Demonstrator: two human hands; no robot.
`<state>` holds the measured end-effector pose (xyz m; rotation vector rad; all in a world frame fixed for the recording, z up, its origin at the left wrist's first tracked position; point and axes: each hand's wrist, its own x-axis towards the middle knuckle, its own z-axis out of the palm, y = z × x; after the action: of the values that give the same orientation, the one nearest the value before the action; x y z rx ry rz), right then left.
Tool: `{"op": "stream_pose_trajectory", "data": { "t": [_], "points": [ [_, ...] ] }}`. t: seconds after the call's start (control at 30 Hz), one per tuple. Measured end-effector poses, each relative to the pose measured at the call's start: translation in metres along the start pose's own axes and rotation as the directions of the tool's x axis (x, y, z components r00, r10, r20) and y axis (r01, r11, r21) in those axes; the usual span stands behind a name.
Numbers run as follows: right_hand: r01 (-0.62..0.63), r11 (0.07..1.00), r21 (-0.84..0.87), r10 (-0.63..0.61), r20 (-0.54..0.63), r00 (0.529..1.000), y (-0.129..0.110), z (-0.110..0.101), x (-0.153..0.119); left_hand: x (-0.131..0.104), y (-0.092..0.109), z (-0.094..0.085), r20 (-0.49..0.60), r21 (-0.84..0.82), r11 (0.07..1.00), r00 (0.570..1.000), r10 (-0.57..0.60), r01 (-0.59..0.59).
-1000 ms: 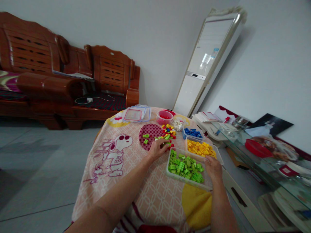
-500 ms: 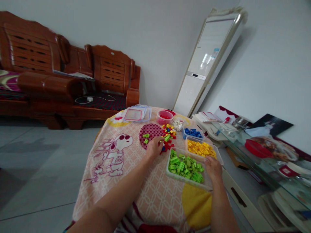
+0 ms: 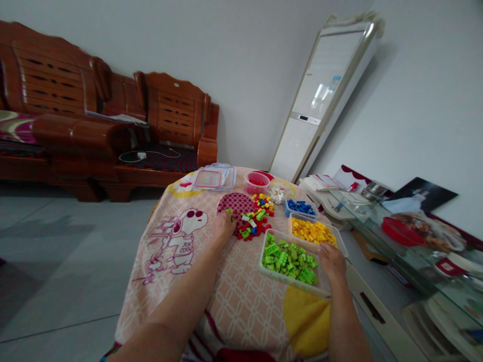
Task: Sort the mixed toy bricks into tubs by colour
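Observation:
My left hand (image 3: 224, 226) is over the left part of the dark red round patch, its fingers curled round a green toy brick (image 3: 229, 211); the fingertips are partly hidden. Just right of it lies a loose pile of mixed toy bricks (image 3: 253, 231) in red, green, white, yellow and blue. My right hand (image 3: 333, 262) grips the right rim of a clear plastic container (image 3: 294, 286). Green bricks (image 3: 289, 259) fill much of that container, with a bare strip of its floor beside my right fingers.
Behind stand containers of yellow bricks (image 3: 312, 232) and blue bricks (image 3: 301, 206), white pieces (image 3: 278, 194) and a round tub with red pieces (image 3: 257, 183). Clear lids (image 3: 215, 177) lie at the table's far left. A glass shelf (image 3: 409, 256) adjoins on the right.
My left hand has moved left from the mixed pile to the green bricks on the round patch, uncovering more of the pile. My right hand stays on the container's rim.

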<state>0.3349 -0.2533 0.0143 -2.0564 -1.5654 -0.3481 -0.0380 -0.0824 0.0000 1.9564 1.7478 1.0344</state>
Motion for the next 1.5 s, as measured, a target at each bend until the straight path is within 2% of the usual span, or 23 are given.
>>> {"op": "stream_pose_trajectory", "data": {
  "t": [0.17, 0.3, 0.47, 0.53, 0.63, 0.77, 0.87, 0.97, 1.03, 1.1, 1.2, 1.3, 1.4, 1.5],
  "points": [
    [-0.011, 1.0, -0.017, 0.011, 0.017, 1.0, 0.002, 0.001, 0.0, -0.009, 0.019, -0.005, 0.029, -0.126, 0.983, 0.99, 0.135, -0.13],
    [-0.012, 1.0, -0.02, 0.012, 0.019, 1.0, 0.003, 0.002, 0.0, -0.016, 0.029, -0.001, 0.054, -0.228, 0.941, 0.962, 0.267, -0.248],
    [0.006, 1.0, -0.008, -0.006, -0.001, 1.0, 0.004, 0.003, 0.001, -0.02, 0.038, 0.003, -0.025, -0.297, 0.904, 0.949, 0.314, -0.307],
    [0.001, 1.0, -0.012, -0.001, -0.001, 1.0, 0.004, 0.003, 0.001, -0.025, 0.046, 0.002, -0.023, -0.349, 0.859, 0.92, 0.392, -0.375],
    [0.0, 1.0, -0.015, 0.0, 0.007, 1.0, 0.003, 0.003, 0.0, -0.039, 0.062, 0.003, -0.006, -0.44, 0.754, 0.841, 0.541, -0.488],
    [0.01, 1.0, -0.018, -0.009, 0.014, 1.0, 0.003, 0.002, -0.001, -0.057, 0.078, 0.009, 0.038, -0.486, 0.676, 0.759, 0.65, -0.554],
    [0.002, 1.0, -0.028, -0.002, 0.01, 1.0, 0.004, 0.002, -0.001, -0.063, 0.08, 0.012, 0.117, -0.465, 0.678, 0.72, 0.684, -0.569],
    [-0.002, 1.0, -0.028, 0.002, 0.0, 1.0, 0.004, 0.002, -0.001, -0.063, 0.078, 0.015, 0.131, -0.479, 0.668, 0.706, 0.696, -0.57],
    [-0.004, 1.0, -0.026, 0.004, 0.006, 1.0, 0.003, 0.003, -0.001, -0.06, 0.075, 0.017, 0.098, -0.486, 0.662, 0.718, 0.69, -0.571],
    [-0.007, 1.0, -0.023, 0.008, 0.013, 1.0, 0.003, 0.003, -0.001, -0.054, 0.071, 0.017, 0.056, -0.466, 0.684, 0.753, 0.655, -0.561],
    [-0.016, 1.0, -0.015, 0.016, -0.001, 1.0, 0.003, 0.004, -0.002, -0.038, 0.058, 0.014, -0.009, -0.361, 0.793, 0.852, 0.524, -0.492],
    [-0.016, 1.0, -0.011, 0.016, -0.001, 1.0, 0.004, 0.005, -0.001, -0.017, 0.034, 0.008, -0.083, -0.185, 0.937, 0.955, 0.284, -0.295],
    [-0.003, 1.0, -0.014, 0.003, -0.001, 1.0, 0.004, 0.005, -0.001, 0.002, 0.012, 0.003, -0.13, -0.065, 0.99, 0.985, 0.115, -0.124],
    [0.001, 1.0, -0.008, -0.001, -0.015, 1.0, 0.004, 0.005, 0.0, 0.01, 0.001, 0.002, -0.065, 0.045, 0.997, 0.996, 0.068, -0.066]
  ]
}}
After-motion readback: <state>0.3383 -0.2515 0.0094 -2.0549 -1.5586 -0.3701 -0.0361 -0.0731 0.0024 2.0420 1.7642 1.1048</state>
